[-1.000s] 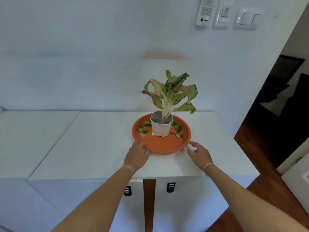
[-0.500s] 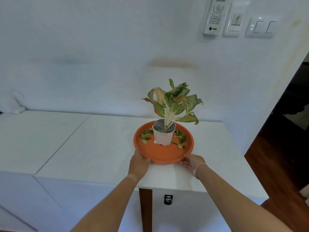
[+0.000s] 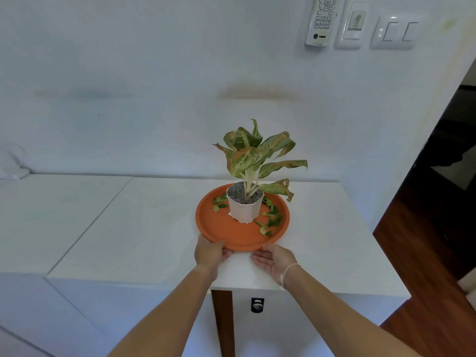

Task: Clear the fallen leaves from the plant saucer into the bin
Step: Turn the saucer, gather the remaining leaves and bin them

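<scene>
An orange round saucer sits on the white counter with a small white pot and its leafy plant in the middle. Several small green fallen leaves lie on the saucer to the right of the pot, and a few more leaves lie to its left. My left hand grips the near rim, fingers tucked beneath it. My right hand holds the near rim from below, palm turned up. No bin is in view.
The white counter runs left to the wall, its front edge just below my hands. A white cloth lies at far left. A remote holder and switches hang on the wall. A dark doorway and wooden floor lie to the right.
Both hands went from lying beside the saucer to taking its near rim, moving closer together under the front edge. My view has shifted closer and slightly right.
</scene>
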Motion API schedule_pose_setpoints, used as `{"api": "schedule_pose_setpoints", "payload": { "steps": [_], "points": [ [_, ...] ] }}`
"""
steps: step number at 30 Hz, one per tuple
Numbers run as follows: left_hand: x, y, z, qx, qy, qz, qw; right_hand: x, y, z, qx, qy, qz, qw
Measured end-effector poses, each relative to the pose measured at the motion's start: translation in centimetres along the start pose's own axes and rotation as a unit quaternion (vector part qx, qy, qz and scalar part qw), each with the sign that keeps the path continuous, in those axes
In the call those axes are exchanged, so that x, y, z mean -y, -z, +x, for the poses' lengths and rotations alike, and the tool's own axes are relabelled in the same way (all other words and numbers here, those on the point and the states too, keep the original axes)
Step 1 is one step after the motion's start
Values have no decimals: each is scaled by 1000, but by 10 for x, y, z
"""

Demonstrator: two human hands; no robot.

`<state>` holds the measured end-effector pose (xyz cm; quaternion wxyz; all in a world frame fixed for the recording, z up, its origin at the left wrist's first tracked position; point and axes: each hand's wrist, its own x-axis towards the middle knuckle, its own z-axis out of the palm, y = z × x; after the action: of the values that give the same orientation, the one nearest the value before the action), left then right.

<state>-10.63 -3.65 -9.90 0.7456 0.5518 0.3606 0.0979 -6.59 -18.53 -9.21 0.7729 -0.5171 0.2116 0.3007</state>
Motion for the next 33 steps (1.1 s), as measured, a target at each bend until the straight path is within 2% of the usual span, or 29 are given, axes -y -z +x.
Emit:
{"api": "schedule_pose_setpoints", "payload": {
  "steps": [9, 22, 26, 33],
  "points": [
    [-18, 15, 26, -7, 31, 66, 997, 27, 30, 2, -44, 56, -21, 997],
    [-14, 19, 55, -49, 16, 52, 997, 31, 22, 20, -119, 81, -21, 989],
    [-12, 4, 42, -35, 21, -6, 999, 15, 1, 30, -134, 75, 2, 988],
    [-8, -13, 35, 10, 51, -57, 997, 6, -18, 30, -94, 58, 56, 992]
  ]
}}
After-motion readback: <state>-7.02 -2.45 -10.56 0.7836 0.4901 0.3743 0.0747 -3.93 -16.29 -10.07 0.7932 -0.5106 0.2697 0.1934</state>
